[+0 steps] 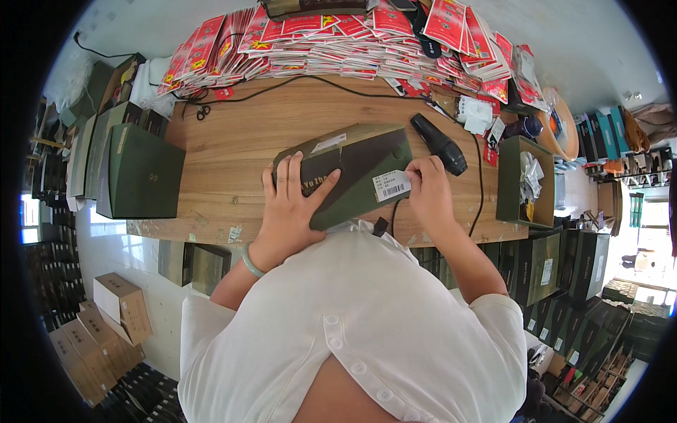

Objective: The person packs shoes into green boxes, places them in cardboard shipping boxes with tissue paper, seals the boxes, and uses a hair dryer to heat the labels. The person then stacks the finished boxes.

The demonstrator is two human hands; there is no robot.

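Dark green box held down at the near edge of a crowded wooden table.

Head view: the left hand [293,201] lies flat and open on the lid of the dark green box [352,169], fingers spread; the right hand [427,190] pinches a white barcode label [391,185] against the box's near end. Just beyond the right hand lies a black handheld tool [438,143], its cable trailing across the table [233,148]. Stacks of red printed packets [338,39] line the far edge. A closed green box [144,173] sits at the left edge. On the right, an open green box [509,180] holds crumpled white paper [530,175].
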